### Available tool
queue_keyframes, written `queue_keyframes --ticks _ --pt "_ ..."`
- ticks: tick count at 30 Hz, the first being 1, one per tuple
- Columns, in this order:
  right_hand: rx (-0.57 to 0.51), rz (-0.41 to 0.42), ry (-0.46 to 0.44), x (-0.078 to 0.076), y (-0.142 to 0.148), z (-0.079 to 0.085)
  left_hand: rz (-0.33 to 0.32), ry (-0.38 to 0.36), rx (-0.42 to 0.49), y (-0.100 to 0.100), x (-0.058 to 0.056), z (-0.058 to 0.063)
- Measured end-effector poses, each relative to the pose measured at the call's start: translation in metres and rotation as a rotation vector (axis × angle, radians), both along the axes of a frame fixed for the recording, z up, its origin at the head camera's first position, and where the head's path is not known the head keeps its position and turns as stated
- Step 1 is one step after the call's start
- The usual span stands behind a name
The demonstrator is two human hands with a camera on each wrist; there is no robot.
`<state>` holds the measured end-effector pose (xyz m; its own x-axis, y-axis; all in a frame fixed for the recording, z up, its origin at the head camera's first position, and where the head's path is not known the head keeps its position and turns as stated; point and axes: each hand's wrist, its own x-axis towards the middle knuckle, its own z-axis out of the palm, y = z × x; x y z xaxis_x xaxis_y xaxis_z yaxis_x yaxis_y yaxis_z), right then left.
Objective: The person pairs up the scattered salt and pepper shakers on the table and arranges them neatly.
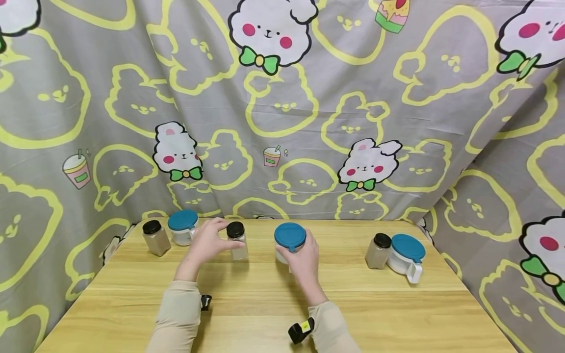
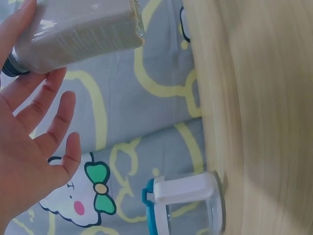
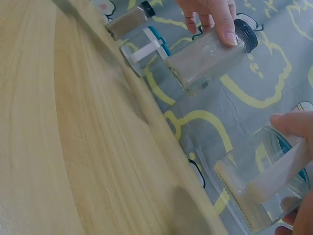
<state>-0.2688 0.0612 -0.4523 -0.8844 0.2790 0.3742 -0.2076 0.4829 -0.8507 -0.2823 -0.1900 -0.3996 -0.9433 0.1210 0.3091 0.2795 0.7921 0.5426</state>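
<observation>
Grey curtain (image 1: pixel 318 147) with yellow outlines and white bunny faces hangs behind a light wood-grain bench (image 1: pixel 260 304). Landmark: the blue-lidded jar (image 1: pixel 290 234), clear-bodied with a white handle. Right hand (image 1: pixel 305 257) grips it, thumb and fingers wrapped around its sides, handle toward the palm; right wrist view shows its base off the bench. Left hand (image 1: pixel 212 242) is left of the blue-lidded jar, pinching a black-capped bottle (image 3: pixel 208 61) below the cap: thumb on one side, first fingers opposite, remaining two spread clear of it. Bottle is glass, greyish-beige contents, just left of the blue-lidded jar, not touching it, also lifted off the bench, tilt hard to tell. Well left of the blue-lidded jar stand a left-end jar (image 1: pixel 181 229) of the same blue-lid type and, farther out, a left-end bottle (image 1: pixel 158 241) with black cap. Well right of the blue-lidded jar: a right-end bottle (image 1: pixel 377 253), also black-capped, and just beyond it a right-end jar (image 1: pixel 407 249), handle angled toward the person; cannot tell if these two touch. Beige sleeves (image 1: pixel 175 309) cover both forearms, a black wrist device (image 1: pixel 298 333) at each wrist, nearer the person than the blue-lidded jar.
</observation>
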Motion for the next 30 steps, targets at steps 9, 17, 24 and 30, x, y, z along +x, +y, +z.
queue_keyframes --ticks 9,17,24,30 --pt "-0.023 0.008 -0.02 -0.001 0.008 -0.003 -0.034 -0.007 0.02 0.006 -0.005 -0.003" --pt "-0.013 -0.012 -0.012 -0.003 0.015 -0.004 -0.053 -0.04 0.052 0.014 -0.01 -0.002" --pt "0.006 -0.025 0.0 -0.002 0.022 -0.003 -0.065 -0.043 0.069 0.027 -0.012 0.0" --pt "0.023 -0.037 0.003 -0.003 0.029 -0.002 -0.085 -0.034 0.085 0.04 -0.014 0.001"
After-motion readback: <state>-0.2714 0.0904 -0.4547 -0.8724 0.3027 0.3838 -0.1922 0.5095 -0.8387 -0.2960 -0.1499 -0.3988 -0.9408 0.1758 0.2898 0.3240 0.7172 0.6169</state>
